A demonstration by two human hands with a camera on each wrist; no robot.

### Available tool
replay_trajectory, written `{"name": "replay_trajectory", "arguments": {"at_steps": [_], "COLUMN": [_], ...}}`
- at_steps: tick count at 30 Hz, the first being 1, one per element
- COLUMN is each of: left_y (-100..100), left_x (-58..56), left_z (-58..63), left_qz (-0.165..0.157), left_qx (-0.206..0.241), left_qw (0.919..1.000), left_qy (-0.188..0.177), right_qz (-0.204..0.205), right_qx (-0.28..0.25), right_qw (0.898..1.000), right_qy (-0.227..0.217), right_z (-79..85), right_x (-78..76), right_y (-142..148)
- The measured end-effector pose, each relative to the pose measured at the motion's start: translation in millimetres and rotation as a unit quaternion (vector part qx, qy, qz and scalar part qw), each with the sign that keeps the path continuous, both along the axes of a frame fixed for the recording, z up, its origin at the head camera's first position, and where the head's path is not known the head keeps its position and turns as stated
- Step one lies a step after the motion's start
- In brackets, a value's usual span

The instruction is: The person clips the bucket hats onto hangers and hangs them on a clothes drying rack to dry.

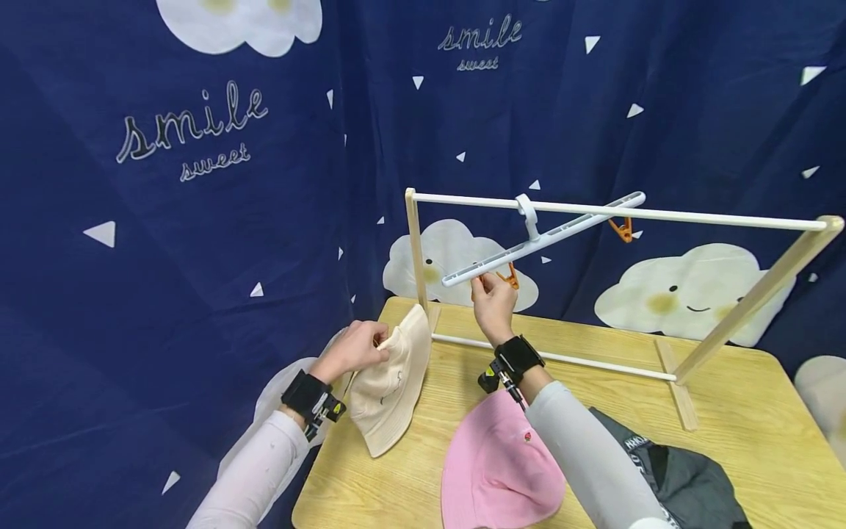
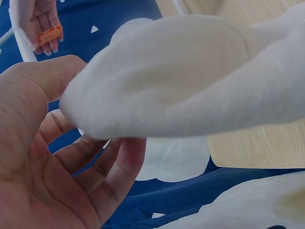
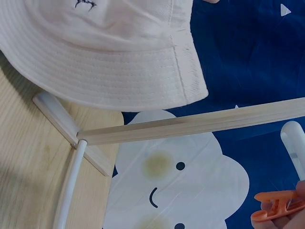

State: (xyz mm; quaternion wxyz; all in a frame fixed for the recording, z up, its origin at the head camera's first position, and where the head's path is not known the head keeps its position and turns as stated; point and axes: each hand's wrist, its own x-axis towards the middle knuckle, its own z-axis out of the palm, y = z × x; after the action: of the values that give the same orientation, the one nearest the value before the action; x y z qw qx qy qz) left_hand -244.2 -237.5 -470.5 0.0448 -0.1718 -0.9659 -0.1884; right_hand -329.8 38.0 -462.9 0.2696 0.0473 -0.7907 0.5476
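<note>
My left hand (image 1: 355, 347) grips a cream bucket hat (image 1: 396, 378) by its crown, holding it at the table's left end with the brim facing right. In the left wrist view, the thumb and fingers pinch the hat's cloth (image 2: 162, 81). My right hand (image 1: 496, 303) pinches an orange clip (image 3: 276, 204) under the near end of a white hanger (image 1: 562, 234). Two more orange clips hang from it, one beside my right hand (image 1: 508, 276) and another at the far end (image 1: 623, 229). The hanger's hook sits over the rack's top bar.
A wooden rack (image 1: 760, 297) with white rods (image 1: 700, 217) stands on the wooden table (image 1: 383, 492). Below my right forearm lie a pink bucket hat (image 1: 496, 470) and a dark grey cap (image 1: 694, 477). A blue curtain (image 1: 297, 220) with clouds hangs behind and left.
</note>
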Motion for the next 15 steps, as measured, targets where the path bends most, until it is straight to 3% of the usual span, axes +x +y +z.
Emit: {"name": "replay_trajectory", "arguments": {"at_steps": [6, 15], "left_y": [7.5, 23.6], "left_x": [0.4, -0.2], "left_z": [1.7, -0.4], "left_qz": [0.017, 0.046], "left_qx": [0.021, 0.053], "left_qw": [0.9996, 0.9965], "left_qy": [0.007, 0.045], "right_qz": [0.005, 0.009], "right_qx": [-0.006, -0.01], "right_qw": [1.0, 1.0], "right_qy": [-0.01, -0.008], "right_z": [-1.5, 0.3], "right_x": [3.4, 6.0], "right_y": [-0.9, -6.2]}}
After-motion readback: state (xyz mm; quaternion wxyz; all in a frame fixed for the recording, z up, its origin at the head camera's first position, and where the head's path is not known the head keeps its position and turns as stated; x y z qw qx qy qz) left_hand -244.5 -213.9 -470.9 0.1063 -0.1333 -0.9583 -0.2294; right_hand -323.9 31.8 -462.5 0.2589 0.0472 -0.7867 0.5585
